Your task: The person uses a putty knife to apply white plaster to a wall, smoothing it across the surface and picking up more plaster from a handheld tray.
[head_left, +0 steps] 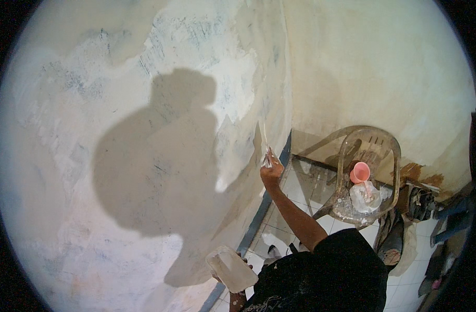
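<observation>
My right hand (271, 170), smeared with white filler, is raised to the wall (243, 151) near its inner corner. Its fingers are closed round what looks like a putty knife (265, 137), seen nearly edge-on as a thin pale blade lying along the surface. Lower down, my left hand (246, 261) grips a shallow, pale rectangular tray (240, 286) from beneath and the side. Whitish residue coats the tray; most of that hand is hidden behind it. Patchy white and beige filler covers the wall, with bluish scuffs showing through.
A dirty plastic chair (395, 156) stands to the right, by the yellowish adjoining wall (373, 67). On it are a pink dipper (360, 172) and a white plastic bag (364, 200). Dark clutter (421, 203) lies beyond it on the white tiled floor (279, 220). A blue-grey skirting (254, 229) edges the wall.
</observation>
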`<state>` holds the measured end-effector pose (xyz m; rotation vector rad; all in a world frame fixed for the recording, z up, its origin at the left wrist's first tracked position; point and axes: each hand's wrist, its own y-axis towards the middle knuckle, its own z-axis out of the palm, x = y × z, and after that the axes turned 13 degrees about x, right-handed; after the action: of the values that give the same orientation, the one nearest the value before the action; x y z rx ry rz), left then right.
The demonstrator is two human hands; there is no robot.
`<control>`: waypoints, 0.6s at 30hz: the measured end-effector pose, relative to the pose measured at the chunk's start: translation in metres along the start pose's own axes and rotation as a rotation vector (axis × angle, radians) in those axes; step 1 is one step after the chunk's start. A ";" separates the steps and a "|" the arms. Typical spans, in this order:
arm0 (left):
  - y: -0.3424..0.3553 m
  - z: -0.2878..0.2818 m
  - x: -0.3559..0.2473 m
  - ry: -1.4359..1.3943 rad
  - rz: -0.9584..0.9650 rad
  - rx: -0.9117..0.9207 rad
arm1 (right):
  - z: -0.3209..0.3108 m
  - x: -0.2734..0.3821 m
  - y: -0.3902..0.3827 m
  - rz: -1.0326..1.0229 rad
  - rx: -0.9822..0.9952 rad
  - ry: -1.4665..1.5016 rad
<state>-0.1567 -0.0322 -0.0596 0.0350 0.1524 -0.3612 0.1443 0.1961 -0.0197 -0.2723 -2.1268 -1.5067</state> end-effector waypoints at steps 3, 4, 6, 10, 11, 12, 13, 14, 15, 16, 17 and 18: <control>-0.002 0.026 -0.003 0.624 -0.078 -0.187 | 0.030 0.033 -0.033 0.280 0.340 0.121; -0.001 0.035 -0.002 0.821 -0.089 -0.252 | 0.030 0.061 -0.061 0.004 0.272 -0.049; 0.000 0.052 0.001 0.823 -0.047 -0.194 | 0.015 0.111 -0.107 -0.281 0.323 0.005; 0.004 0.057 0.006 0.457 0.025 -0.254 | -0.055 0.166 -0.146 -0.004 0.835 0.684; 0.006 0.051 0.005 0.347 0.041 -0.280 | -0.066 0.163 -0.137 -0.036 0.821 0.793; 0.006 0.043 0.004 0.238 0.055 -0.306 | -0.077 0.154 -0.126 -0.043 0.825 0.782; 0.003 0.034 -0.001 0.166 0.024 -0.290 | -0.085 0.146 -0.114 -0.050 0.828 0.770; 0.001 0.025 -0.005 0.268 -0.020 -0.292 | -0.094 0.131 -0.100 -0.005 0.876 0.617; -0.007 0.018 -0.015 0.406 -0.113 -0.256 | -0.098 0.114 -0.085 -0.136 0.712 0.315; -0.011 0.010 -0.018 0.454 -0.162 -0.275 | -0.096 0.101 -0.074 0.500 0.807 0.472; -0.017 0.005 -0.022 0.416 -0.174 -0.148 | -0.087 0.088 -0.059 0.468 0.619 0.416; -0.019 0.001 -0.022 0.292 -0.144 -0.077 | -0.077 0.074 -0.048 0.479 0.471 0.340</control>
<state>-0.1839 -0.0420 -0.0557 0.0001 0.4590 -0.4927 0.0824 0.0985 -0.0017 -0.3000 -1.8936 -0.7011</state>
